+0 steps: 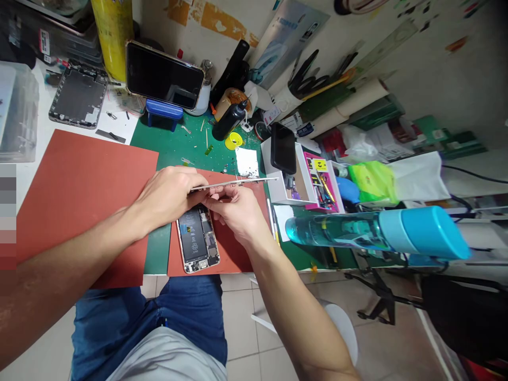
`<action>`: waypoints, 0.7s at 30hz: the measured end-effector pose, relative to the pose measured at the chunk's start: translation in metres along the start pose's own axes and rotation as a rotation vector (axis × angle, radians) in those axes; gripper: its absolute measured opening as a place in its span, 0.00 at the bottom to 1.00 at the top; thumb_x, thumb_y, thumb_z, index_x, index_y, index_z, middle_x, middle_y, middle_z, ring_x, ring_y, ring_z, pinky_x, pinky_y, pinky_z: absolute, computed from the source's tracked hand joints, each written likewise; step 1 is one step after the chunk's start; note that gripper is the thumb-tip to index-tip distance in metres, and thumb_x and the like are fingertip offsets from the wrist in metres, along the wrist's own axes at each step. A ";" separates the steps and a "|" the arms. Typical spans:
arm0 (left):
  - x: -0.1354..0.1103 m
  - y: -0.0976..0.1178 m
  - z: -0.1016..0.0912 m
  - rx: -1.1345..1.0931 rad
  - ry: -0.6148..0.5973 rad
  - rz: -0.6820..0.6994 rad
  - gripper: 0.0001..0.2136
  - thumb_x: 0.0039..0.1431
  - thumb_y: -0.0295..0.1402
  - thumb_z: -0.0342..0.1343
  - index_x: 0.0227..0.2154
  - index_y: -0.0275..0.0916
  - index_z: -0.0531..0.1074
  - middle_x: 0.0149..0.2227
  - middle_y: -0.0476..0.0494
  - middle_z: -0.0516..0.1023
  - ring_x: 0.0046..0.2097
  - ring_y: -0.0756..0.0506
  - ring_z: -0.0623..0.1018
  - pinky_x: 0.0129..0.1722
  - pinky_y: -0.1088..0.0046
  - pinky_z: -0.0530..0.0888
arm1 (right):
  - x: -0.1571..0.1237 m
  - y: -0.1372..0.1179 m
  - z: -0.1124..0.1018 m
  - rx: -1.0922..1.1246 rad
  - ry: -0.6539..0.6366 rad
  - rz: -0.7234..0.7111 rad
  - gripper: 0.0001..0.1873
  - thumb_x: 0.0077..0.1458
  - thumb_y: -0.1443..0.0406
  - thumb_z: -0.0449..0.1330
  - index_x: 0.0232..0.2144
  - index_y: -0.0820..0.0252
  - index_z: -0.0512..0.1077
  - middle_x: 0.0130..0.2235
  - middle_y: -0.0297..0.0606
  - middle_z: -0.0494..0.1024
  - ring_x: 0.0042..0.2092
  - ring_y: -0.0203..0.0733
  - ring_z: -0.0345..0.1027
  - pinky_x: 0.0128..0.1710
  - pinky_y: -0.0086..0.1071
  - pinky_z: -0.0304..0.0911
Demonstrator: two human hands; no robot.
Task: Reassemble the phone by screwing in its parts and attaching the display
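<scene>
My left hand [170,193] grips the near end of a thin phone screen panel [246,182], seen edge-on and held level above the bench. My right hand [234,209] is closed just under the panel, fingertips pinched at its underside; what they pinch is too small to name. Below both hands an opened phone body [197,241] lies on a red mat [234,254], its battery and boards showing.
A larger red mat [79,196] covers the left of the green bench [186,143]. At the back stand a propped phone [163,75], a bare phone housing [78,97], a black bottle [230,119] and a white tool box [301,180]. A blue water bottle [377,233] juts in at right.
</scene>
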State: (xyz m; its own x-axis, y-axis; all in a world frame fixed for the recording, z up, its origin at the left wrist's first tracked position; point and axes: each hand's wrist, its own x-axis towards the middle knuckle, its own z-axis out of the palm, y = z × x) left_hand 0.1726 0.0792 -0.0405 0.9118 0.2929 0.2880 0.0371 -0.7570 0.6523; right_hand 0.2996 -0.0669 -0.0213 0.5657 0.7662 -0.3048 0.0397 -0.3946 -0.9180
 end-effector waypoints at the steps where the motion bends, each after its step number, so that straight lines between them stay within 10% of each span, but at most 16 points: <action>1: 0.000 0.000 0.000 0.004 0.003 0.003 0.11 0.74 0.36 0.58 0.42 0.43 0.86 0.41 0.44 0.86 0.41 0.44 0.83 0.39 0.68 0.74 | 0.000 0.001 0.000 -0.002 0.004 -0.010 0.10 0.48 0.60 0.69 0.26 0.56 0.72 0.25 0.27 0.70 0.24 0.33 0.61 0.26 0.32 0.57; 21: -0.001 -0.002 0.000 -0.080 0.038 0.000 0.10 0.64 0.24 0.60 0.39 0.40 0.87 0.36 0.45 0.84 0.35 0.47 0.80 0.34 0.71 0.71 | 0.008 0.003 -0.008 -0.069 -0.021 -0.023 0.16 0.45 0.56 0.73 0.28 0.55 0.72 0.26 0.28 0.72 0.26 0.34 0.63 0.27 0.33 0.56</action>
State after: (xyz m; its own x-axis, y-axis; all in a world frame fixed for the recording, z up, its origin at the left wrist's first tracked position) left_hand 0.1714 0.0803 -0.0423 0.8955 0.3157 0.3137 0.0025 -0.7085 0.7057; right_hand 0.3112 -0.0661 -0.0246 0.5463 0.7860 -0.2895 0.1102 -0.4101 -0.9053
